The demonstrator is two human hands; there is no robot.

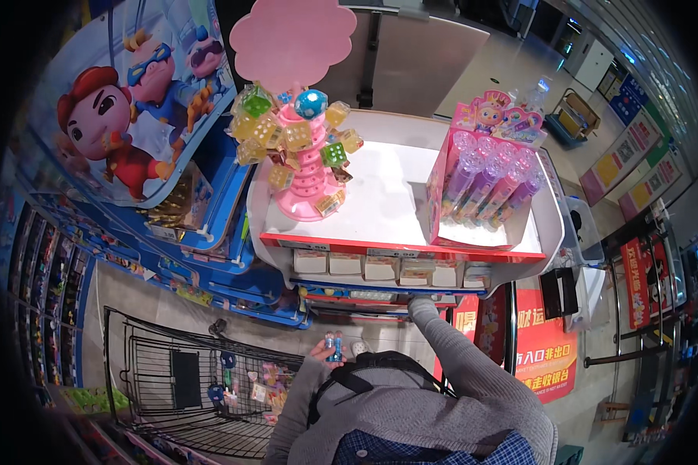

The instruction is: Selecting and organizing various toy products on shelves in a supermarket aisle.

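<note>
My left hand (321,352) is closed round a couple of small clear-and-blue tubes (334,347), held low in front of my body beside the shopping cart. My right arm (459,341) stretches forward to the lower shelves of the white display stand. At the end of its grey sleeve, my right hand (420,301) reaches in under the shelf edge; its fingers are hidden, so what it touches cannot be made out. Just above it runs a row of small boxes (416,272) below the red-edged top shelf (372,186).
On the top shelf stand a pink candy tree (309,174) hung with dice-shaped pieces and a pink box of capped tubes (485,190). A black wire shopping cart (182,395) with packets in it is at my left. Blue shelving (240,283) borders the stand.
</note>
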